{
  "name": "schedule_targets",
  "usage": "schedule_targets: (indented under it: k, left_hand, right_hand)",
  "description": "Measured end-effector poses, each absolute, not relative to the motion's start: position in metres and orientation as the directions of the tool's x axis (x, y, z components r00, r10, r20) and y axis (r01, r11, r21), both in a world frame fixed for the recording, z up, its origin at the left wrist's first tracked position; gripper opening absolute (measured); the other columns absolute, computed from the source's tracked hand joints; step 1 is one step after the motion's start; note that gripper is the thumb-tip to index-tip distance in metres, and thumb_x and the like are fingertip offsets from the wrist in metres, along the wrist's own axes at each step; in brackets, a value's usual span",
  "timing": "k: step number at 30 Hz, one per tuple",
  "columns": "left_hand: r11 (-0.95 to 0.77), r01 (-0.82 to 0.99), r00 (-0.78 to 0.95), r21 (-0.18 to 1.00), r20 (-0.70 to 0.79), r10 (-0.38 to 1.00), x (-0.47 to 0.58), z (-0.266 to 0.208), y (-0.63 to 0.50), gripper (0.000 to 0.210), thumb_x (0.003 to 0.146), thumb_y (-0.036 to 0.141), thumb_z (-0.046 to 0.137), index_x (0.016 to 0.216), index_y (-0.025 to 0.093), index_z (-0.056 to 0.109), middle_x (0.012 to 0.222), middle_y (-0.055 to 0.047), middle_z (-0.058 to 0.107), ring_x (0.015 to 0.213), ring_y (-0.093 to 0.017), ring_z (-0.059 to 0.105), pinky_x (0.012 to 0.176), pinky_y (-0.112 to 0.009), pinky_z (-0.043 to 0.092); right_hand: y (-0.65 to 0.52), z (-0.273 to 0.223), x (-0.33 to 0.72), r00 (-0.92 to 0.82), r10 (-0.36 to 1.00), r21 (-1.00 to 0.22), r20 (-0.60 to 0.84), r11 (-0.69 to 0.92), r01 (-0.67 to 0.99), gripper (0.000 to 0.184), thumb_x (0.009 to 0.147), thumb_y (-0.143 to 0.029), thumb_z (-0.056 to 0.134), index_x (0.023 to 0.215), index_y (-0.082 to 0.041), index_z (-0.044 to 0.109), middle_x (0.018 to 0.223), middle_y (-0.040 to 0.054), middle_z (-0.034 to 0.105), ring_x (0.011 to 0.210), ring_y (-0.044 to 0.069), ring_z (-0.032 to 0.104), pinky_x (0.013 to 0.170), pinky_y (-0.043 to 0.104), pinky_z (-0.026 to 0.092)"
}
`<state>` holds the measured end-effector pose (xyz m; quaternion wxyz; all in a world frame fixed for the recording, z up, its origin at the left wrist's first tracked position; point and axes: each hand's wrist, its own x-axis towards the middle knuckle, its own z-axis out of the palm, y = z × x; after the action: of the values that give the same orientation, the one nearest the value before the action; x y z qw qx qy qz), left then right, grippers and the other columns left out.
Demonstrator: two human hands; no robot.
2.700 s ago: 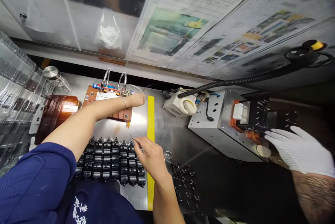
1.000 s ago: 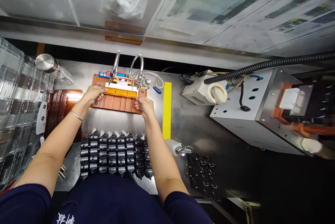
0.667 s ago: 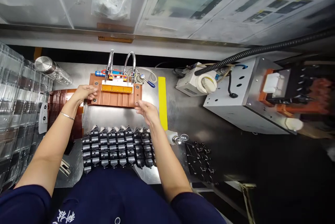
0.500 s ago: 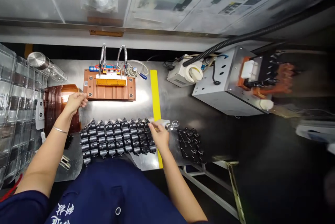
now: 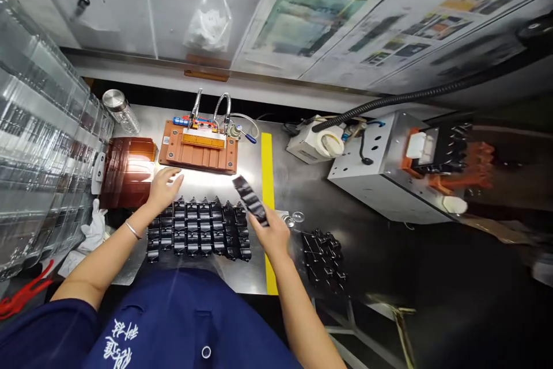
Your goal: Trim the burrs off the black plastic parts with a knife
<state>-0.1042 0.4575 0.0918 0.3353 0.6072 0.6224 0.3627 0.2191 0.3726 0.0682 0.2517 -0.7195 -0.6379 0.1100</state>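
Note:
My right hand (image 5: 273, 235) grips one end of a black ribbed plastic strip (image 5: 250, 201), lifted and tilted above the metal table. My left hand (image 5: 166, 190) hovers with thumb and fingers apart, in front of an orange-brown fixture block (image 5: 199, 157); nothing shows between the fingers. Rows of similar black ribbed parts (image 5: 199, 228) lie on the table below and between my hands. A stack of glossy brown sheets (image 5: 125, 170) is to the left of my left hand.
Stacked clear plastic trays (image 5: 56, 110) wall off the left side. A glass bottle (image 5: 121, 111) stands behind the sheets. Yellow tape (image 5: 268, 167) crosses the table. More black parts (image 5: 324, 259) lie right of it, with a grey metal machine (image 5: 367, 173) behind.
My right hand has lifted a black strip from the right end of the rows. My left hand has come away from the fixture's left corner. The camera view has shifted.

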Motion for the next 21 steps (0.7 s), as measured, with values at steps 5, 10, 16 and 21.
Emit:
schedule_targets:
  k: [5,10,16,21]
  left_hand:
    - [-0.313,0.686,0.207,0.657,0.236,0.949,-0.077,0.086,0.476,0.024,0.086,0.033,0.061,0.104,0.020,0.069,0.118,-0.012,0.068,0.117,-0.028,0.057,0.104,-0.052,0.041]
    - [-0.382,0.814,0.320,0.437,0.212,0.924,-0.077,0.060,0.517,0.023,0.090,0.020,0.053,0.107,0.016,0.068,0.120,-0.016,0.067,0.113,-0.031,0.059,0.099,-0.056,0.043]
    - [-0.430,0.851,0.412,0.302,0.124,0.903,-0.083,0.039,0.563,0.032,0.091,0.012,0.045,0.114,0.018,0.066,0.124,-0.015,0.066,0.117,-0.027,0.058,0.100,-0.049,0.045]
    - [-0.440,0.871,0.438,0.219,0.060,0.897,-0.073,0.037,0.569,0.042,0.092,0.008,0.035,0.123,0.010,0.061,0.131,-0.021,0.060,0.125,-0.031,0.053,0.104,-0.057,0.040]
  right_hand:
    - [0.477,0.054,0.138,-0.369,0.896,-0.322,0.248,0.436,0.840,0.034,0.091,-0.026,0.054,0.123,-0.018,0.061,0.130,0.0130,0.063,0.125,0.026,0.054,0.109,0.051,0.031]
    - [0.524,0.024,0.102,-0.407,0.887,-0.315,0.217,0.458,0.831,0.035,0.093,-0.020,0.049,0.126,-0.018,0.059,0.132,0.0146,0.061,0.127,0.028,0.051,0.109,0.058,0.024]
    - [0.548,0.029,0.143,-0.334,0.929,-0.327,0.161,0.370,0.870,0.036,0.095,-0.034,0.048,0.124,-0.017,0.061,0.132,0.0142,0.061,0.130,0.027,0.047,0.107,0.048,0.032]
    - [0.588,0.052,0.193,0.036,0.999,-0.084,-0.014,-0.037,0.996,0.045,0.098,-0.033,0.036,0.133,-0.009,0.052,0.137,0.0195,0.055,0.123,0.031,0.049,0.097,0.043,0.042]
